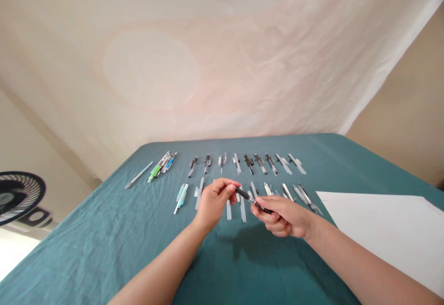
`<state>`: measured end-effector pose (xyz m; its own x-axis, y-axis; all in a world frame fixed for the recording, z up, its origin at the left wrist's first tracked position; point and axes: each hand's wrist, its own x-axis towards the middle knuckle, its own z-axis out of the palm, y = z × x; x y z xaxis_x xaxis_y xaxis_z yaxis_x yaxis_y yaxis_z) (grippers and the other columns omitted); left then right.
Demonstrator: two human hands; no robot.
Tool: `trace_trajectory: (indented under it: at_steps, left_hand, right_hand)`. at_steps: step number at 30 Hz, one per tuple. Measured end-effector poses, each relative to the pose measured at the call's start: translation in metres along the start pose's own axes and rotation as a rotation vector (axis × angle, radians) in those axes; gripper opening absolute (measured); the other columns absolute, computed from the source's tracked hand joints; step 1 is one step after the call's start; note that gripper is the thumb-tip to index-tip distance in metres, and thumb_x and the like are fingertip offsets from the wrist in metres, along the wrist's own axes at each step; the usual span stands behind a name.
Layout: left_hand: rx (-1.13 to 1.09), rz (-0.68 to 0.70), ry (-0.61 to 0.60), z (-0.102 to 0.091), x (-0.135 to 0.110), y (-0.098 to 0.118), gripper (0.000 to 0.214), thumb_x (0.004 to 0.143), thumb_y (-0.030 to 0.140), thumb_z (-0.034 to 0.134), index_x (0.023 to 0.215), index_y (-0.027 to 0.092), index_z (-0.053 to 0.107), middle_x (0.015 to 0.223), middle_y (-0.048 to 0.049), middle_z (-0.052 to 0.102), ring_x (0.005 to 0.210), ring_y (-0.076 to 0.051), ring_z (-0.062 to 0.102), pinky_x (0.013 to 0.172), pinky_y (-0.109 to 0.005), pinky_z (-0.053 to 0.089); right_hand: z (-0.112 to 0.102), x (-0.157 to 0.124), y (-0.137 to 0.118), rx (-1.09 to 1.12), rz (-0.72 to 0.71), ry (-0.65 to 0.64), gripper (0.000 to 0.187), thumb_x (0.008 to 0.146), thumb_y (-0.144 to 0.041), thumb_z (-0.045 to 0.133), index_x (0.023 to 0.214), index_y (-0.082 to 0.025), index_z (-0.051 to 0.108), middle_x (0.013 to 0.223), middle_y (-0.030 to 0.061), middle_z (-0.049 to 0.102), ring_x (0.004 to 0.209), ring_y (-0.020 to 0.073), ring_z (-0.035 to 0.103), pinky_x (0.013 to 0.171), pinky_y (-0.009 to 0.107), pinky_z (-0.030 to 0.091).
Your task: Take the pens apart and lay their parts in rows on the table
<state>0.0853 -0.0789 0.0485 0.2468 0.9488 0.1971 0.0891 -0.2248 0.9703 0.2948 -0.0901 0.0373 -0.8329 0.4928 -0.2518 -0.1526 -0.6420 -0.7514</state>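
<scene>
A black pen [244, 194] with a clear middle section is held in the air above the table, slanting down to the right. My left hand [215, 203] pinches its black upper end between thumb and fingers. Wrapped around the lower part of the pen is my right hand [284, 215], thumb on top. Both hands hide parts of the near row of pens behind them. In that row, a pair of light-blue and white pens [181, 198] lies left of my left hand, and grey pens [307, 198] lie past my right hand.
A far row of dark and clear pens [259, 163] lies across the green-covered table [132, 249]. Further left are a bunch of pens with green and blue grips [162, 166] and a single clear pen [138, 175]. White paper [388, 231] lies at right; a black fan [21, 198] stands at left.
</scene>
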Motion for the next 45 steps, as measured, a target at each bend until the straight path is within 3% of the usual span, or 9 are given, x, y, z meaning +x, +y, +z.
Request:
trace_trajectory:
  at_steps: [5, 10, 17, 21, 24, 30, 37, 42, 45]
  left_hand:
    - [0.509, 0.211, -0.103, -0.007, -0.001, 0.007, 0.024, 0.090, 0.033, 0.035, 0.079, 0.018, 0.049, 0.067, 0.0020, 0.048, 0.062, -0.010, 0.044, 0.060, -0.023, 0.033]
    - [0.632, 0.245, -0.194, -0.010, -0.001, 0.012, 0.030, 0.092, 0.034, 0.029, 0.071, 0.018, 0.044, 0.066, 0.0022, 0.044, 0.062, -0.011, 0.041, 0.060, -0.023, 0.029]
    - [0.466, 0.034, -0.049, -0.004, 0.000, 0.002, 0.044, 0.088, 0.045, 0.033, 0.058, 0.017, 0.047, 0.050, 0.0032, 0.039, 0.051, -0.009, 0.037, 0.052, -0.022, 0.027]
    - [0.162, -0.009, -0.093, -0.007, 0.006, -0.001, 0.034, 0.087, 0.042, 0.039, 0.094, 0.015, 0.058, 0.068, -0.0019, 0.059, 0.061, -0.012, 0.053, 0.056, -0.022, 0.038]
    - [0.023, -0.005, -0.157, -0.008, 0.008, 0.000, 0.031, 0.086, 0.037, 0.044, 0.101, 0.013, 0.057, 0.077, -0.0065, 0.064, 0.069, -0.015, 0.058, 0.060, -0.024, 0.043]
    - [0.137, 0.006, -0.150, -0.003, 0.002, 0.001, 0.025, 0.084, 0.034, 0.047, 0.096, 0.014, 0.058, 0.067, -0.0029, 0.063, 0.064, -0.014, 0.057, 0.062, -0.024, 0.042]
    - [0.401, 0.014, -0.012, -0.003, 0.000, 0.003, 0.041, 0.086, 0.044, 0.039, 0.061, 0.016, 0.054, 0.048, 0.0022, 0.050, 0.049, -0.009, 0.046, 0.053, -0.021, 0.034]
    - [-0.043, -0.032, -0.139, -0.001, 0.003, 0.001, 0.032, 0.079, 0.039, 0.055, 0.100, 0.015, 0.058, 0.082, -0.0058, 0.064, 0.071, -0.015, 0.059, 0.057, -0.023, 0.043]
    - [-0.134, -0.070, -0.156, 0.001, 0.005, -0.003, 0.028, 0.076, 0.035, 0.060, 0.093, 0.013, 0.059, 0.080, -0.0071, 0.064, 0.070, -0.016, 0.060, 0.060, -0.025, 0.045]
  right_hand:
    - [-0.012, -0.003, -0.002, 0.031, 0.087, -0.041, 0.029, 0.091, -0.042, 0.037, 0.085, -0.016, 0.050, 0.045, -0.0115, 0.018, 0.031, 0.0024, 0.006, 0.025, 0.012, 0.012]
    - [-0.007, -0.007, -0.005, -0.122, 0.058, 0.063, 0.032, 0.087, -0.046, 0.043, 0.080, -0.016, 0.050, 0.045, -0.0120, 0.017, 0.032, 0.0020, 0.007, 0.026, 0.012, 0.010]
    - [-0.001, -0.005, -0.004, -0.483, -0.112, 0.304, 0.038, 0.082, -0.052, 0.048, 0.080, -0.014, 0.052, 0.049, -0.0100, 0.026, 0.037, 0.0014, 0.015, 0.033, 0.013, 0.013]
    - [-0.005, -0.005, -0.005, -0.437, -0.120, 0.337, 0.037, 0.084, -0.052, 0.045, 0.082, -0.016, 0.051, 0.050, -0.0104, 0.023, 0.037, 0.0019, 0.012, 0.033, 0.014, 0.011]
    - [-0.006, -0.007, -0.006, -0.390, -0.077, 0.307, 0.038, 0.084, -0.053, 0.044, 0.083, -0.016, 0.051, 0.050, -0.0108, 0.021, 0.037, 0.0020, 0.010, 0.032, 0.013, 0.011]
    - [-0.007, -0.004, -0.003, -0.405, -0.049, 0.284, 0.040, 0.083, -0.054, 0.044, 0.085, -0.016, 0.052, 0.050, -0.0109, 0.022, 0.038, 0.0022, 0.010, 0.033, 0.013, 0.012]
    - [-0.007, 0.003, 0.003, -0.680, -0.254, 0.367, 0.039, 0.082, -0.053, 0.047, 0.084, -0.015, 0.054, 0.058, -0.0046, 0.041, 0.044, 0.0035, 0.031, 0.037, 0.014, 0.022]
    - [-0.007, 0.004, 0.005, -0.587, -0.270, 0.394, 0.036, 0.079, -0.052, 0.053, 0.091, -0.018, 0.049, 0.064, -0.0051, 0.044, 0.041, 0.0030, 0.031, 0.036, 0.015, 0.026]
    - [-0.006, 0.004, 0.006, -0.644, -0.281, 0.391, 0.032, 0.080, -0.048, 0.053, 0.094, -0.019, 0.048, 0.066, -0.0050, 0.046, 0.042, 0.0036, 0.034, 0.039, 0.016, 0.027]
